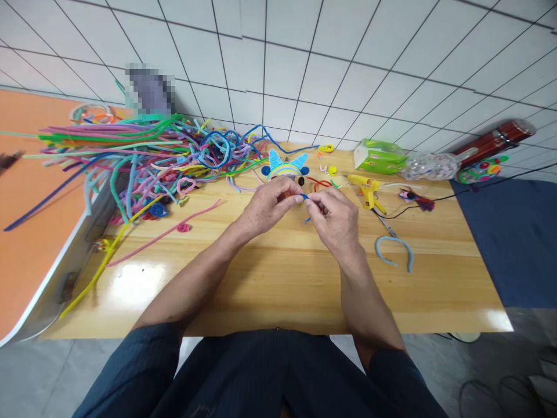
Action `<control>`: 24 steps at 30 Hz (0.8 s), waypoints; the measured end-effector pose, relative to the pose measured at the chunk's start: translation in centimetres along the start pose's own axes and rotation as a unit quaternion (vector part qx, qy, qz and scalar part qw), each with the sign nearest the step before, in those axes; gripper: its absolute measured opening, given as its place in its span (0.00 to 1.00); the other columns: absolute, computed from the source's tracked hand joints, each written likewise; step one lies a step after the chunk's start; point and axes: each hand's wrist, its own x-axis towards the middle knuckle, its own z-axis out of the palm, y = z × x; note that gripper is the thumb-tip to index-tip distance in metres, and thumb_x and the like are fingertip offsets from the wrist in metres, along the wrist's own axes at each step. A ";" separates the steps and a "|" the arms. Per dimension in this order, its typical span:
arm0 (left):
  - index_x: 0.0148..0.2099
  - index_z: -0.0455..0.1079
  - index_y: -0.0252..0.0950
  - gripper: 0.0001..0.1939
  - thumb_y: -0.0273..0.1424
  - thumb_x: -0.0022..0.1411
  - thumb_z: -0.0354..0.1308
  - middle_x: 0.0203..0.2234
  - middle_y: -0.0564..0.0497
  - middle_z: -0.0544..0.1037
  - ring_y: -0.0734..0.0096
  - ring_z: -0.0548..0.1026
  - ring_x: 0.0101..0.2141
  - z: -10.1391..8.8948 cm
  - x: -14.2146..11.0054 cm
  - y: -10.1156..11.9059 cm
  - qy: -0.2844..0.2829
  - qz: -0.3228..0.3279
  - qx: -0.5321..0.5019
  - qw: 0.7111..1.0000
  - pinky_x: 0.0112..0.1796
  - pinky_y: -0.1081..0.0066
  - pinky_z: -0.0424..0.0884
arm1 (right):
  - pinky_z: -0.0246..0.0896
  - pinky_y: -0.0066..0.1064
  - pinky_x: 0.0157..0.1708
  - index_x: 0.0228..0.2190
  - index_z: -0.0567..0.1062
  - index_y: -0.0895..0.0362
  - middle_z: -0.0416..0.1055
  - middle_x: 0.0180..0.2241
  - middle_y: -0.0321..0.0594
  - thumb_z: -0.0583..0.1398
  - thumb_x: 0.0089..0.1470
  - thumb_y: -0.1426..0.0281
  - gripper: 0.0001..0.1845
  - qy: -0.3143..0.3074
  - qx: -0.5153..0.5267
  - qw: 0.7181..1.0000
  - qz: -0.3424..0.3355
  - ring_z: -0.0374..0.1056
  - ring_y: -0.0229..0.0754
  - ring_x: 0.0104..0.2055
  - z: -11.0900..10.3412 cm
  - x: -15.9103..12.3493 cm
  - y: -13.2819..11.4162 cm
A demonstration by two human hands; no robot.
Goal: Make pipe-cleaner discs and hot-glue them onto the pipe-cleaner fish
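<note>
My left hand (275, 204) and my right hand (334, 216) meet over the middle of the table. Between their fingertips they pinch a short blue pipe cleaner (305, 197), most of it hidden by the fingers. Just behind my hands sits a figure made of pipe cleaners (287, 165), with light-blue pointed ears, dark-blue round pieces at its sides and a striped band. My left hand covers its lower part. Red pipe cleaner pieces (321, 183) lie to the right of the figure, close to my right hand.
A large heap of coloured pipe cleaners (174, 151) fills the left back. On the right are a yellow glue gun (368, 190) with a black cord, scissors (385, 223), a light-blue curved pipe cleaner (409, 251) and a green box (380, 157). A tiled wall (287, 64) stands behind.
</note>
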 end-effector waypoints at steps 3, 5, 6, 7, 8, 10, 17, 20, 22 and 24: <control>0.43 0.78 0.37 0.08 0.35 0.76 0.64 0.34 0.51 0.81 0.70 0.74 0.33 0.1 -0.1 -0.2 -0.005 -0.001 0.006 1.000 0.36 0.70 0.69 | 0.68 0.34 0.36 0.36 0.82 0.51 0.78 0.32 0.35 0.65 0.66 0.72 0.06 0.007 -0.004 1.000 -0.007 0.72 0.40 0.32 0.2 -0.1 0.0; 0.42 0.78 0.36 0.08 0.34 0.76 0.64 0.34 0.50 0.82 0.71 0.75 0.33 0.2 -0.1 -0.2 0.003 0.000 0.014 1.000 0.37 0.70 0.69 | 0.69 0.34 0.36 0.37 0.83 0.51 0.78 0.33 0.36 0.65 0.67 0.72 0.06 0.014 -0.001 1.000 -0.011 0.72 0.40 0.33 0.2 -0.1 0.0; 0.42 0.77 0.36 0.08 0.34 0.76 0.63 0.34 0.50 0.82 0.71 0.75 0.33 0.3 -0.1 -0.1 0.007 -0.002 0.021 1.000 0.37 0.70 0.70 | 0.69 0.34 0.36 0.37 0.83 0.51 0.78 0.33 0.36 0.65 0.67 0.72 0.06 0.018 0.000 1.000 -0.012 0.72 0.40 0.33 0.2 0.0 0.0; 0.42 0.77 0.36 0.08 0.33 0.76 0.63 0.34 0.50 0.82 0.71 0.75 0.33 0.3 -0.1 0.0 0.008 -0.004 0.029 1.000 0.38 0.70 0.70 | 0.69 0.34 0.36 0.37 0.83 0.51 0.78 0.33 0.36 0.65 0.67 0.71 0.06 0.020 -0.001 1.000 -0.012 0.72 0.40 0.33 0.2 0.0 -0.1; 0.42 0.77 0.36 0.07 0.33 0.75 0.63 0.34 0.50 0.82 0.71 0.75 0.33 0.3 -0.1 0.0 0.009 -0.007 0.039 0.999 0.38 0.70 0.70 | 0.69 0.35 0.36 0.38 0.84 0.51 0.79 0.33 0.36 0.65 0.67 0.71 0.06 0.021 -0.002 1.000 -0.009 0.73 0.40 0.33 0.1 0.0 -0.1; 0.42 0.77 0.36 0.06 0.32 0.75 0.63 0.34 0.50 0.82 0.70 0.75 0.34 0.2 -0.1 0.2 0.008 -0.008 0.054 0.998 0.38 0.70 0.70 | 0.70 0.35 0.37 0.38 0.84 0.50 0.79 0.34 0.36 0.66 0.67 0.70 0.06 0.017 -0.001 1.000 0.001 0.73 0.41 0.34 0.0 0.0 -0.2; 0.40 0.77 0.36 0.06 0.32 0.72 0.66 0.30 0.53 0.80 0.73 0.70 0.28 0.8 -0.2 0.2 0.048 -0.028 0.012 0.998 0.34 0.71 0.66 | 0.70 0.35 0.36 0.37 0.86 0.49 0.78 0.32 0.35 0.67 0.66 0.69 0.06 0.017 0.046 0.998 0.045 0.71 0.40 0.31 0.0 0.2 -0.3; 0.40 0.78 0.37 0.07 0.34 0.70 0.67 0.28 0.54 0.79 0.74 0.68 0.27 1.3 -0.3 -0.1 0.077 -0.064 -0.044 0.994 0.31 0.71 0.64 | 0.68 0.34 0.32 0.36 0.87 0.49 0.78 0.33 0.36 0.67 0.64 0.67 0.06 0.028 0.090 0.992 0.082 0.68 0.39 0.30 0.3 0.2 -0.3; 0.40 0.77 0.37 0.10 0.38 0.69 0.69 0.29 0.53 0.80 0.74 0.70 0.28 1.6 -0.3 -0.2 0.091 -0.087 -0.091 0.988 0.32 0.71 0.66 | 0.66 0.34 0.31 0.36 0.88 0.49 0.77 0.33 0.36 0.68 0.64 0.67 0.05 0.040 0.118 0.987 0.103 0.68 0.38 0.31 0.6 0.2 -0.3; 0.39 0.77 0.36 0.15 0.43 0.68 0.70 0.30 0.52 0.80 0.73 0.72 0.30 1.9 -0.3 -0.3 0.097 -0.106 -0.140 0.980 0.34 0.70 0.68 | 0.66 0.34 0.31 0.35 0.88 0.49 0.76 0.32 0.35 0.69 0.63 0.66 0.05 0.048 0.142 0.982 0.116 0.68 0.38 0.31 0.8 0.1 -0.2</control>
